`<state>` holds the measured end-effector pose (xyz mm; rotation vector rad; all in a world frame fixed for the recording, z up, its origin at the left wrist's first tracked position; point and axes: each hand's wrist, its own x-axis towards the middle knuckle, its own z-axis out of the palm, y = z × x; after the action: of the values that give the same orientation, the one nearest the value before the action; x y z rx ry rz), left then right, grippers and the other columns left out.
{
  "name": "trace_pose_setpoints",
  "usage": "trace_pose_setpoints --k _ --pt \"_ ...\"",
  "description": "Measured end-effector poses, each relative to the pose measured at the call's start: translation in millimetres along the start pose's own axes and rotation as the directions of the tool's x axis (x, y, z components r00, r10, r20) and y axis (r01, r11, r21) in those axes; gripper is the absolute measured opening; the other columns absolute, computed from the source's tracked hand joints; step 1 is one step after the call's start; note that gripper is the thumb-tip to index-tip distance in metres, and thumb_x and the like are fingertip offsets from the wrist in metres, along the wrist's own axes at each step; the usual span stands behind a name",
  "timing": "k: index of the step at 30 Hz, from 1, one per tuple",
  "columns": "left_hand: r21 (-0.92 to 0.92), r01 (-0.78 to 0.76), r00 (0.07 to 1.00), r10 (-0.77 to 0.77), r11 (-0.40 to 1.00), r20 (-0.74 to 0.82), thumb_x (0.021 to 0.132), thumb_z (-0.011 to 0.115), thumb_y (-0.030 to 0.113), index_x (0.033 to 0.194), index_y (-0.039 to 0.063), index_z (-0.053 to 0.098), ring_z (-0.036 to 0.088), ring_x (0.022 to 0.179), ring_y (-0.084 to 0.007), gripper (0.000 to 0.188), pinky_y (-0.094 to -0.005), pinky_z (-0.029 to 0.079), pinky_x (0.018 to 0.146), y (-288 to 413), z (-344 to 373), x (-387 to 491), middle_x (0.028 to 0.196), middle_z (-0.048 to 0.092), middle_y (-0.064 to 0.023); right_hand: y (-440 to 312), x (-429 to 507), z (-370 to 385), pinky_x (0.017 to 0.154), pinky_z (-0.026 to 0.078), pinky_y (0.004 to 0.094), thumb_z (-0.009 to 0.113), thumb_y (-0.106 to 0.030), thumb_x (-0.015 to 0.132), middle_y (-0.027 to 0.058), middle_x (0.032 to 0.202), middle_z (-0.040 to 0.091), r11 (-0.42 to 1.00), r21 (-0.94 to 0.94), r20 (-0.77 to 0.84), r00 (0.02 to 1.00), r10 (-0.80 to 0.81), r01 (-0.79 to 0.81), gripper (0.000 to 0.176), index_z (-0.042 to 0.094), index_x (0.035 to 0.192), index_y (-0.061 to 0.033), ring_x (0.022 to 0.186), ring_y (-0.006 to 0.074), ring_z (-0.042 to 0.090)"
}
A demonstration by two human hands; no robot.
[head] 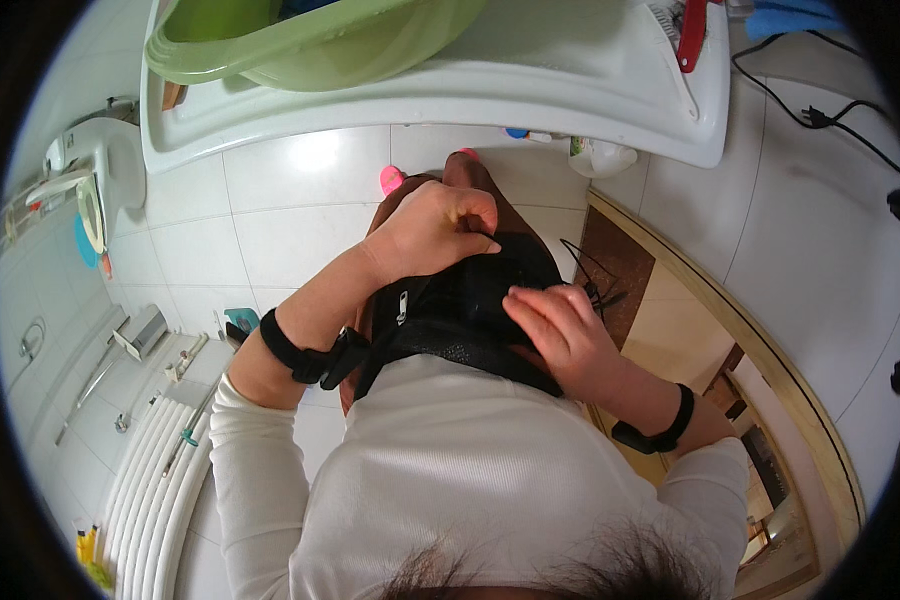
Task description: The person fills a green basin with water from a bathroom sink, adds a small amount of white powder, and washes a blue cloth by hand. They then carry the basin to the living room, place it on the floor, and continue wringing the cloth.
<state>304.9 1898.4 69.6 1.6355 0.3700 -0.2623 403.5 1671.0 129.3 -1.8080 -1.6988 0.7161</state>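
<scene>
A black waist bag [457,300] lies across my lap, below the hem of my white top [480,450]. It has a mesh band and a silver zipper pull [402,307]. My left hand [442,229] is curled, thumb and fingertips pinched at the bag's far edge. Over the bag's right part is my right hand [562,330], its fingers together and pointing left; its thumb is hidden, and whether it grips anything is unclear. A thin black cable [596,277] loops out beside the right hand. Each forearm wears a black strap with a small device.
Ahead stands a white washbasin [420,112] holding a green plastic tub [330,52], a white brush [679,67] and a red-handled tool [692,37]. A black power cable with a plug [816,116] hangs at right. A white radiator [150,480] is at left, a wooden door frame [727,277] at right.
</scene>
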Motion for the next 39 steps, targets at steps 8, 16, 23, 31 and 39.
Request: trace_pose_setpoints --k 8,16,23,31,39 --pt "0.024 -0.086 0.996 0.086 0.996 -0.026 0.075 0.079 -0.001 0.079 0.002 0.063 0.055 0.071 -0.0153 0.016 -0.0289 0.046 0.065 7.4 0.3 -7.6 0.076 0.059 -0.0029 -5.9 -5.2 2.9 0.082 0.052 0.0316 0.063 -0.009 0.081 0.0078 0.116 0.061 0.975 -0.179 -0.085 0.985 -0.147 0.130 0.039 0.064 0.119 -0.0028 0.095 0.0227 0.056" --pt "0.085 -0.244 0.966 0.250 0.966 -0.066 0.076 0.078 0.006 0.081 0.003 0.064 0.061 0.072 -0.0225 0.015 -0.0331 0.049 0.064 3.5 9.7 -10.7 0.079 0.064 -0.0041 0.9 14.4 -3.6 0.081 0.052 0.0347 0.071 -0.010 0.075 0.0092 0.112 0.058 0.998 -0.004 0.027 0.998 -0.058 0.058 0.046 0.064 0.120 -0.0006 0.095 0.0257 0.054" --pt "-0.136 -0.015 0.999 0.021 0.991 0.046 0.102 0.054 0.022 0.114 -0.001 0.065 0.058 0.112 -0.0293 0.028 -0.0381 0.043 0.099 -6.8 -6.4 -49.7 0.114 0.065 -0.0142 34.1 22.4 -33.2 0.089 0.049 0.0353 0.073 -0.007 0.084 0.0114 0.125 0.058 0.795 0.585 0.140 0.986 0.093 -0.158 0.040 0.063 0.123 -0.0044 0.116 0.0281 0.053" --pt "-0.107 -0.033 0.999 0.038 0.994 0.037 0.102 0.054 0.029 0.135 0.002 0.056 0.048 0.129 -0.0280 0.043 -0.0366 0.037 0.109 -4.2 -7.2 -83.7 0.133 0.055 -0.0158 53.3 53.6 -15.4 0.071 0.047 0.0261 0.059 -0.009 0.096 0.0058 0.086 0.063 0.690 0.622 0.228 0.929 0.293 -0.370 0.010 0.060 0.091 -0.0007 0.075 0.0115 0.056" --pt "-0.401 0.395 0.912 -0.404 0.827 0.065 0.096 0.058 0.007 0.117 0.000 0.063 0.060 0.100 -0.0218 0.022 -0.0307 0.047 0.091 -15.8 -12.1 -115.7 0.107 0.062 -0.0097 84.4 74.6 17.0 0.064 0.046 0.0332 0.060 -0.022 0.097 0.0110 0.073 0.061 0.735 0.406 0.444 0.820 0.362 -0.544 0.025 0.059 0.090 0.0017 0.066 0.0178 0.056"
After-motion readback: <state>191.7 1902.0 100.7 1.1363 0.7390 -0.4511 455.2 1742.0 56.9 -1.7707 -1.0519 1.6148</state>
